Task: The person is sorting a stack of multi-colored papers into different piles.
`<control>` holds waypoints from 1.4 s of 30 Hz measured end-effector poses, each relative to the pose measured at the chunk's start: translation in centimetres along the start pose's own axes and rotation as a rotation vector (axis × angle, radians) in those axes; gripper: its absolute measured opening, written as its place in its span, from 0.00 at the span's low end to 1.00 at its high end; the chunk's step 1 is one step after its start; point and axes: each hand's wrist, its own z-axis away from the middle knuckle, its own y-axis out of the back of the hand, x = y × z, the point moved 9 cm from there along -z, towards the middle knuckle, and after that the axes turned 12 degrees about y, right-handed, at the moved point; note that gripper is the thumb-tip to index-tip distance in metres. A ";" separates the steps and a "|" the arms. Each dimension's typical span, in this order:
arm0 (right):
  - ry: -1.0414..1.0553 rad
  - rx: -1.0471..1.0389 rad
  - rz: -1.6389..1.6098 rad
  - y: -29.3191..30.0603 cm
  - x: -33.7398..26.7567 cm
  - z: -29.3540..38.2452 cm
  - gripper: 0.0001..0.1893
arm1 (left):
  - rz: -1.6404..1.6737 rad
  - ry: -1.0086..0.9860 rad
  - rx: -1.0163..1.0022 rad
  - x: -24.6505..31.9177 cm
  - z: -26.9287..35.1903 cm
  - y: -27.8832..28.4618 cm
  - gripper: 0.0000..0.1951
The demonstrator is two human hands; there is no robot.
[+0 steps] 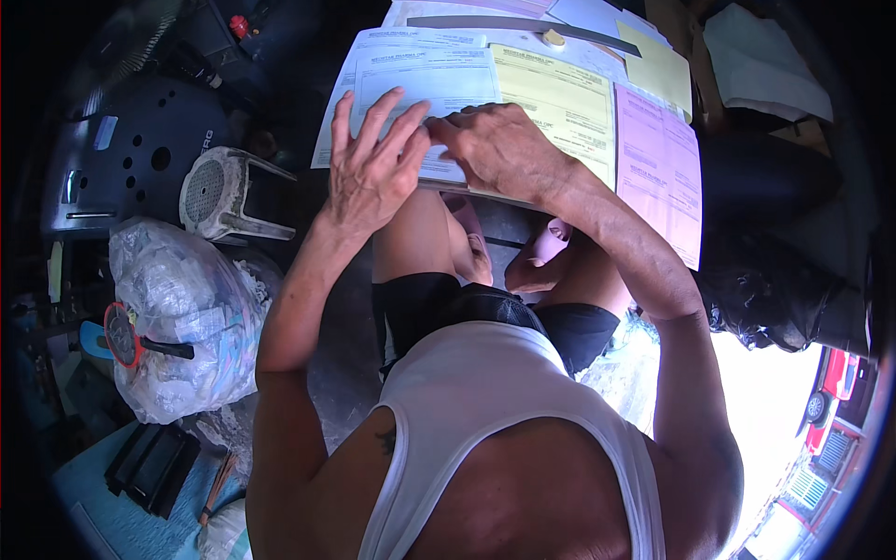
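My left hand (pixel 378 157) lies with fingers spread over white printed forms (pixel 427 77) on the table before me. Close against its fingertips, my right hand (pixel 500 143) is bent over the lower right part of the same forms, fingers curled; whether it pinches a sheet is hidden. Right of the white forms lie yellow printed forms (pixel 560 91), partly under my right hand and wrist. Pink printed forms (pixel 658 175) are at the table's right side. Behind the forms are a long dark flat strip (pixel 518 26) and a small round pale object (pixel 554 38).
A white plastic stool (pixel 210 192) and a clear plastic bag stuffed with material (pixel 182 315) stand at the left. Loose paper (pixel 763 63) lies at the upper right, with a black plastic bag (pixel 770 308) below. My legs are under the table edge.
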 end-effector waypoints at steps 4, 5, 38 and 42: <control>-0.016 0.101 0.091 1.7 2.2 3.4 0.18 | 0.099 -0.152 0.294 6.4 2.6 1.3 0.06; -0.013 0.125 0.139 1.9 2.7 4.7 0.20 | 0.157 -0.252 0.178 8.6 3.8 0.3 0.10; -0.098 0.117 0.402 8.2 3.0 16.8 0.14 | 0.464 -0.387 -0.248 26.8 1.9 -8.7 0.35; -0.233 -0.005 0.402 6.7 5.6 24.3 0.16 | 0.367 -0.430 -0.136 28.2 1.8 -11.6 0.27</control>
